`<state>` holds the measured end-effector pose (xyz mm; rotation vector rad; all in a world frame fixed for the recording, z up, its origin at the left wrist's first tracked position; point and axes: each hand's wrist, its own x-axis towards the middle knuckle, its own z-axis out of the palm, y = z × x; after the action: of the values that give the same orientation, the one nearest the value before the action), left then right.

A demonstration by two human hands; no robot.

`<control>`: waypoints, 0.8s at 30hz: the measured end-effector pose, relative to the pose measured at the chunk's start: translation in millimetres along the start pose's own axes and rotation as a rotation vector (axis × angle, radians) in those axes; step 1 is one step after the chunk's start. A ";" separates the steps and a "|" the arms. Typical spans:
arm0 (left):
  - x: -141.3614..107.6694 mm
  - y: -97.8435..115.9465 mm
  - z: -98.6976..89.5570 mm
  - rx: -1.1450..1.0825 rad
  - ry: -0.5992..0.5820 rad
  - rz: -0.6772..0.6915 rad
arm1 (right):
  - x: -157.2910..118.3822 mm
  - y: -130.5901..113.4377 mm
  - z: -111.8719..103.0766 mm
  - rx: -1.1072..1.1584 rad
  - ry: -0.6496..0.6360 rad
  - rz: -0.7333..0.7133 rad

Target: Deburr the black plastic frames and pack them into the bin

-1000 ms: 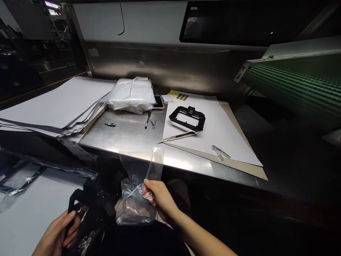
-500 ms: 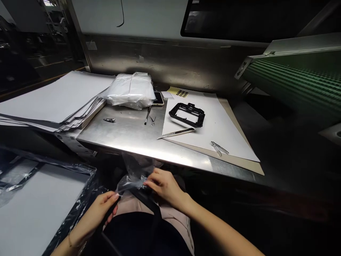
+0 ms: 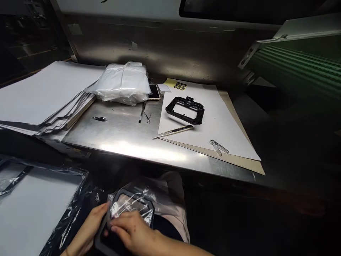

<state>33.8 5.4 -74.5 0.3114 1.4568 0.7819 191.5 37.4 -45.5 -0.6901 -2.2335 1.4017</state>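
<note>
- Moved partly into the clear bag [image 3: 162,199]: the dark frame [image 3: 101,242].
- Right hand [image 3: 134,230]: fingers pinched on the bag.
- Left hand [image 3: 93,223]: curled around the frame's side.

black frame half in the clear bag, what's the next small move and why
Probably ease the black frame deeper while the left hand steadies it: its far end sits inside the clear bag, its near end sticks out, and the right hand is at the film.
</note>
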 end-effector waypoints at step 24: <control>48.5 5.7 51.2 -0.494 -0.236 -0.437 | -8.5 17.9 -13.6 0.239 -0.037 0.181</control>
<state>77.6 54.1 -101.5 -0.2779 1.0157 0.6910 209.6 48.5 -56.8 -0.8032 -2.0258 1.7473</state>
